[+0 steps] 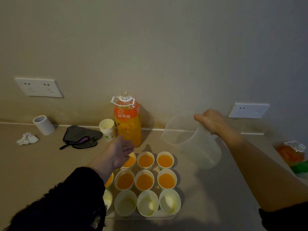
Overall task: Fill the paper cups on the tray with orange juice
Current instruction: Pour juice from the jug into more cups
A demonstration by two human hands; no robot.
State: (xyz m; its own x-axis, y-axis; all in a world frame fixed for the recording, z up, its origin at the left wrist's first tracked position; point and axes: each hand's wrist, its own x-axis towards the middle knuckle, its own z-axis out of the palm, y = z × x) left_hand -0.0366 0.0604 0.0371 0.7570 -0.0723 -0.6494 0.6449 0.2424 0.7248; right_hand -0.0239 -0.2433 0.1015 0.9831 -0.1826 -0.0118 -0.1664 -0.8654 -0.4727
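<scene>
Several paper cups stand in rows on a pale tray [173, 217]. The far and middle rows hold orange juice, for example a filled cup [146, 160]; the near row, such as an empty cup [147, 203], holds none. An uncapped orange juice bottle [127, 120] stands behind the tray by the wall. My left hand [119, 153] hovers flat with straight fingers above the far-left cup, just in front of the bottle. My right hand [211, 121] grips the handle of a clear plastic jug [194, 141], which looks empty and hangs tilted to the right of the tray.
A stack of spare paper cups [107, 129] sits left of the bottle. Further left lie a dark cloth [81, 136], a crumpled tissue [27, 138] and a tape roll [43, 125]. A second juice bottle [291, 153] lies at the right edge. Wall sockets [39, 87] are behind.
</scene>
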